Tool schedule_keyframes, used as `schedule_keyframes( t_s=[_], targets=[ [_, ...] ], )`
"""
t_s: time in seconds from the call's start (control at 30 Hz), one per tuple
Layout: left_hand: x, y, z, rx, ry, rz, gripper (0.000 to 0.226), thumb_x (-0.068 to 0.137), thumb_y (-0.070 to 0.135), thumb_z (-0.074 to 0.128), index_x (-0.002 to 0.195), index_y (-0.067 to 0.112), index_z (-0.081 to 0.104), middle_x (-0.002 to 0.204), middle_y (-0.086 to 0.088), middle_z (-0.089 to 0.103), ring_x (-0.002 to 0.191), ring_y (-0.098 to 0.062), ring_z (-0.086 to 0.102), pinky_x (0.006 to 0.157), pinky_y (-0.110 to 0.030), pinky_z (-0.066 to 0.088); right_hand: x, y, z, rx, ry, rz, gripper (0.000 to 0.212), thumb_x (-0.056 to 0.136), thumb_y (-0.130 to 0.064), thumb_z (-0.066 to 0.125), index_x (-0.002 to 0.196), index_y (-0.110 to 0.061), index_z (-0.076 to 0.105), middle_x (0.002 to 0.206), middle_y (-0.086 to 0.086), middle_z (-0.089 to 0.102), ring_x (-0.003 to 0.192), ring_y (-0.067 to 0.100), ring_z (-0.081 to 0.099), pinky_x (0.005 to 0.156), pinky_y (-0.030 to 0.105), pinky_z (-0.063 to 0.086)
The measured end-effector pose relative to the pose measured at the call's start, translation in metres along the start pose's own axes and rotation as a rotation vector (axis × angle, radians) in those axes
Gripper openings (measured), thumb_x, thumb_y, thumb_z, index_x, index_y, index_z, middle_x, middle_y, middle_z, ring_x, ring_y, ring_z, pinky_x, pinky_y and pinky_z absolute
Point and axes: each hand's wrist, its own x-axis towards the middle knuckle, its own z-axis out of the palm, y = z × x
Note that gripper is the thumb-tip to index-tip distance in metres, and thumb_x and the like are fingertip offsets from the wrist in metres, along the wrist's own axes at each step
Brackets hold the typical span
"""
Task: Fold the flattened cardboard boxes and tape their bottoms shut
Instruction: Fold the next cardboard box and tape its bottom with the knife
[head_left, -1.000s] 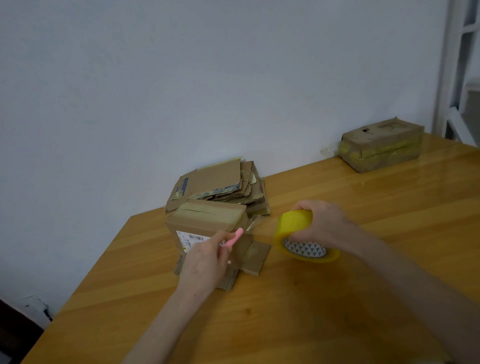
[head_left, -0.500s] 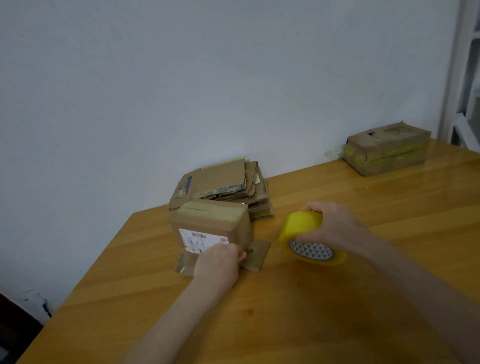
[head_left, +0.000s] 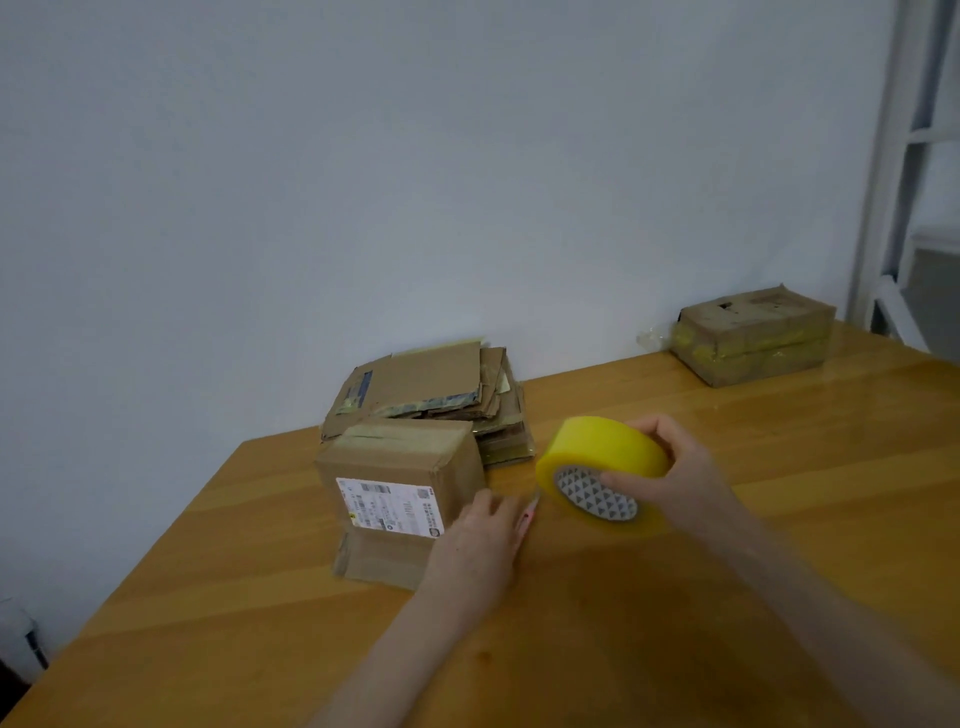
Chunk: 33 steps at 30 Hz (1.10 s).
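Labels and writing: the folded cardboard box (head_left: 400, 462) carries one white shipping label (head_left: 389, 506) on its near face. Barcodes and printed blocks show on it, with a small yellow mark at its lower left, but the text is too small and blurred to read. No brand name is legible anywhere. The top sheet of the stack of flattened boxes (head_left: 431, 389) bears a blue and white strip along its left edge, also unreadable. The core of the yellow tape roll (head_left: 602, 457) is printed with grey triangles.

Position: the folded cardboard box stands near the left end of the counter (head_left: 675, 623), closed flaps up and lower flaps splayed out on the wood at the front. The stack lies just behind it, against the wall (head_left: 363, 182).

Hands: the left hand (head_left: 483, 540) sits at the box's lower right corner, back to the camera, and holds a slim pink tool (head_left: 528, 518) — only a sliver shows along its thumb side. The right hand (head_left: 675, 467) grips the tape roll, fingers over the rim and thumb on the core; the roll is tilted with its core face toward the camera.

Surroundings: the counter is glossy orange-brown wood. A second, taped box (head_left: 753, 338) sits at the far right, well apart. The wall is plain white — a white metal frame (head_left: 883, 208) rises at the right edge.
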Motion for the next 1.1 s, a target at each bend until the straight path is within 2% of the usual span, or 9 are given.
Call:
schedule_keyframes(
  t_s=[0.1,0.2,0.27,0.5,0.67,0.77,0.83,0.93,1.1],
  targets=[
    [0.032,0.009,-0.026,-0.368,0.195,-0.091,0.041,0.099,0.037,0.039,0.137,0.021,0.045,0.131,0.004,0.052,0.113,-0.01,0.052,0.096,-0.023,0.043,-0.003,-0.003,-0.006,0.07,0.05,-0.061,0.042,0.068,-0.012,0.082,0.096,-0.022,0.052,0.099,0.0,0.057,0.089,0.014,0.058,0.059,0.022,0.049],
    [0.062,0.019,-0.047,-0.938,-0.053,-0.279,0.048,0.096,0.051,0.041,0.117,0.014,0.062,0.111,-0.004,0.066,0.102,-0.017,0.061,0.091,-0.036,0.049,-0.006,-0.008,-0.012,0.113,0.048,-0.103,0.042,0.067,-0.01,0.081,0.096,-0.022,0.053,0.098,-0.002,0.058,0.085,0.006,0.059,0.057,0.021,0.051],
    [0.072,0.026,-0.05,-1.143,-0.159,-0.336,0.05,0.092,0.053,0.049,0.102,0.008,0.067,0.098,-0.009,0.068,0.09,-0.02,0.063,0.079,-0.034,0.051,-0.008,-0.01,-0.015,0.104,0.047,-0.126,0.042,0.068,-0.009,0.081,0.095,-0.024,0.053,0.097,-0.006,0.057,0.082,-0.002,0.058,0.057,0.018,0.05],
    [0.087,0.044,-0.046,-1.192,-0.011,-0.256,0.013,0.089,0.021,0.064,0.092,0.01,0.071,0.08,0.0,0.064,0.074,-0.008,0.058,0.053,-0.015,0.048,-0.009,0.005,-0.032,0.043,0.117,-0.152,0.045,0.065,-0.013,0.084,0.095,-0.024,0.053,0.096,-0.007,0.057,0.086,0.006,0.057,0.059,0.022,0.05],
    [0.096,0.054,-0.04,-1.082,-0.001,-0.313,0.018,0.091,0.02,0.062,0.09,0.004,0.07,0.077,-0.005,0.063,0.064,-0.011,0.058,0.053,-0.02,0.052,-0.011,0.012,-0.037,-0.035,0.112,-0.171,0.058,0.051,-0.05,0.078,0.098,-0.027,0.053,0.094,-0.02,0.054,0.089,0.006,0.055,0.063,0.027,0.052],
    [0.102,0.061,-0.036,-0.93,0.119,-0.272,0.017,0.093,0.022,0.059,0.084,0.009,0.067,0.074,-0.002,0.063,0.057,-0.01,0.057,0.058,-0.025,0.055,-0.008,0.014,-0.042,-0.079,0.123,-0.142,0.049,0.06,-0.032,0.085,0.096,-0.028,0.051,0.096,-0.013,0.055,0.091,0.012,0.056,0.066,0.037,0.054],
    [0.103,0.065,-0.037,-0.926,0.208,-0.26,0.015,0.093,0.02,0.058,0.086,0.01,0.066,0.075,-0.001,0.064,0.059,-0.008,0.058,0.055,-0.022,0.054,-0.005,0.013,-0.047,-0.077,0.133,-0.117,0.046,0.065,-0.019,0.085,0.093,-0.028,0.05,0.098,-0.007,0.055,0.091,0.013,0.056,0.064,0.035,0.055],
    [0.104,0.069,-0.043,-1.003,0.323,-0.235,0.015,0.096,0.017,0.054,0.089,0.007,0.063,0.077,-0.002,0.067,0.063,-0.002,0.063,0.046,-0.016,0.049,-0.003,0.014,-0.054,-0.134,0.121,-0.122,0.042,0.066,-0.017,0.084,0.09,-0.025,0.05,0.092,-0.004,0.057,0.084,0.014,0.057,0.062,0.043,0.053],
    [0.102,0.073,-0.051,-1.118,0.223,-0.194,0.008,0.094,0.007,0.055,0.09,0.006,0.062,0.069,-0.006,0.065,0.047,-0.003,0.057,0.045,-0.018,0.047,-0.011,0.018,-0.061,-0.138,0.147,-0.106,0.041,0.066,-0.016,0.084,0.091,-0.023,0.052,0.091,-0.006,0.057,0.084,0.011,0.058,0.066,0.043,0.053]
  ],
)
